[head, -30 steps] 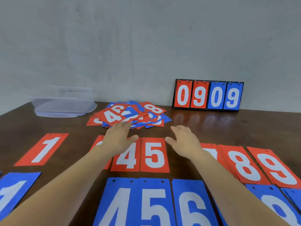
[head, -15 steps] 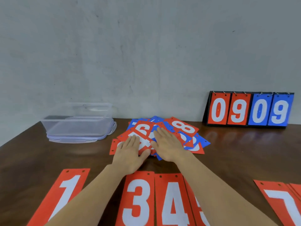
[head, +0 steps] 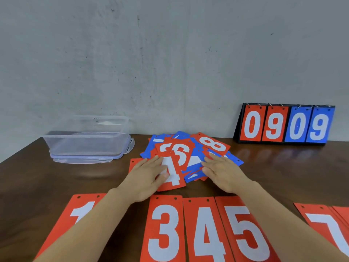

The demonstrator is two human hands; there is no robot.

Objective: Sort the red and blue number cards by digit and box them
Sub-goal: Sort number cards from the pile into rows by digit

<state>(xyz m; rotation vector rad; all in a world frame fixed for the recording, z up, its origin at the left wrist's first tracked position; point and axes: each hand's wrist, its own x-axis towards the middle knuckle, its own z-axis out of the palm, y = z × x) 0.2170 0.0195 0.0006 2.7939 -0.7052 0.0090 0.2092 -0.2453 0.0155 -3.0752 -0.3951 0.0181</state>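
Observation:
A loose pile of red and blue number cards (head: 211,143) lies at the middle of the dark wooden table (head: 37,182). My left hand (head: 145,176) rests flat on the pile's left side, its thumb on a red 4 card (head: 174,178). My right hand (head: 224,172) lies flat on the pile's right side, fingers straight. A red 6 card (head: 182,153) shows between the hands. Near me a row of red cards lies face up: 1 (head: 79,212), 3 (head: 164,229), 4 (head: 205,233), 5 (head: 243,229) and 7 (head: 328,227).
A clear plastic box (head: 86,137) stands on its lid at the back left. A black flip scoreboard (head: 283,123) reading 0909 leans by the grey wall at the back right. Bare table lies between the box and the row.
Both hands reached forward from the sorted row to the pile, then spread apart on it. The view tilted up, so the blue row has left the frame.

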